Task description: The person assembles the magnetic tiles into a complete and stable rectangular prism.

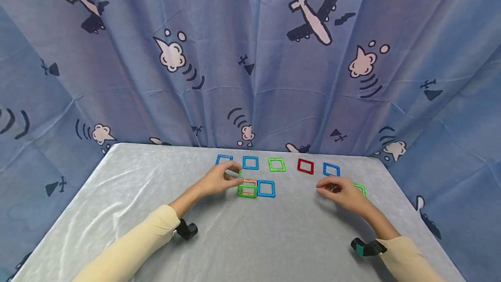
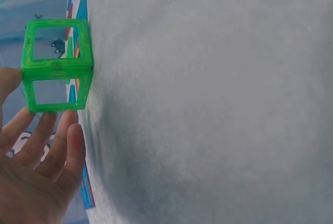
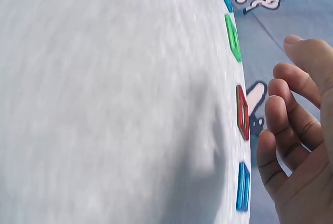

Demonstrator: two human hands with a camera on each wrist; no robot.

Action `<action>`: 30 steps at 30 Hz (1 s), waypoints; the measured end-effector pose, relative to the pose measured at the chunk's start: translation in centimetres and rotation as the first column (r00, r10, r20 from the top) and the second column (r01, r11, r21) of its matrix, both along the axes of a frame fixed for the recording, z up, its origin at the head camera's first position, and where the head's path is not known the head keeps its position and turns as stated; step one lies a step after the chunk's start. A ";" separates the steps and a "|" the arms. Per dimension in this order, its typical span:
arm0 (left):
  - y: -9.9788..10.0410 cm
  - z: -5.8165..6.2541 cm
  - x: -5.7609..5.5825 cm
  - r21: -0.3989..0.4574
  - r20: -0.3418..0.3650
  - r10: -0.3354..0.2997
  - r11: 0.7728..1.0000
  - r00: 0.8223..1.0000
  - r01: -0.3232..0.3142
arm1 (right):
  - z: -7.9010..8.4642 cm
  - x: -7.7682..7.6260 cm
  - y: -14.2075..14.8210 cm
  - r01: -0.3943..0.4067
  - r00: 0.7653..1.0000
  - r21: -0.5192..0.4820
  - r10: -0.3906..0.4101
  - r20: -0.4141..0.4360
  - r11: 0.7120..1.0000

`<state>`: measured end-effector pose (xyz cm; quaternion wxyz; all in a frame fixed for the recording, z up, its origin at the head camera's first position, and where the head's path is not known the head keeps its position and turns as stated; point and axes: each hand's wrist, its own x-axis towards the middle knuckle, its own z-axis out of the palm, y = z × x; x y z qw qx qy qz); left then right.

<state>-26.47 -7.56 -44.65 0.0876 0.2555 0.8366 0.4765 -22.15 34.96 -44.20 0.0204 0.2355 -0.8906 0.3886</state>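
Blue printed curtain (image 1: pixel 219 16), with cartoon planes and clouds, rises beyond the pale cloth-covered table (image 1: pixel 250 238) I reach over. From eight o'clock comes my left hand (image 1: pixel 219 180), palm turned inward, thumb and fingertips lightly pinching the edges of two translucent green plastic square frames (image 2: pixel 57 69) that stand upright, joined at a corner, near the table's middle. At three o'clock from them hovers my right hand (image 1: pixel 346 193), fingers loosely bent and grasping nothing. An orange square frame (image 1: pixel 249 180) shows through the green pair, and a flat blue square frame (image 1: pixel 266 181) lies just beside it at three o'clock. Close to the table's far edge, a row runs from eleven o'clock round toward three: one blue frame (image 1: pixel 224 156) partly behind my left fingers, another blue frame (image 1: pixel 250 157), a flat green frame (image 1: pixel 276 159), a red frame (image 1: pixel 305 160) and a third blue frame (image 1: pixel 332 165). One more green frame (image 1: pixel 359 185) peeks from behind my right hand. Toward six o'clock the cloth stretches between my cream sleeves (image 1: pixel 137 240); its wrinkles show most at nine, and soft shadows fall under both hands.
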 end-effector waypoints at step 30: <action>-0.1 0.2 0.0 0.010 -0.005 -0.020 1.000 1.000 0.020 | -0.1 2.0 8.5 0.259 0.966 0.127 -0.254 -0.051 0.958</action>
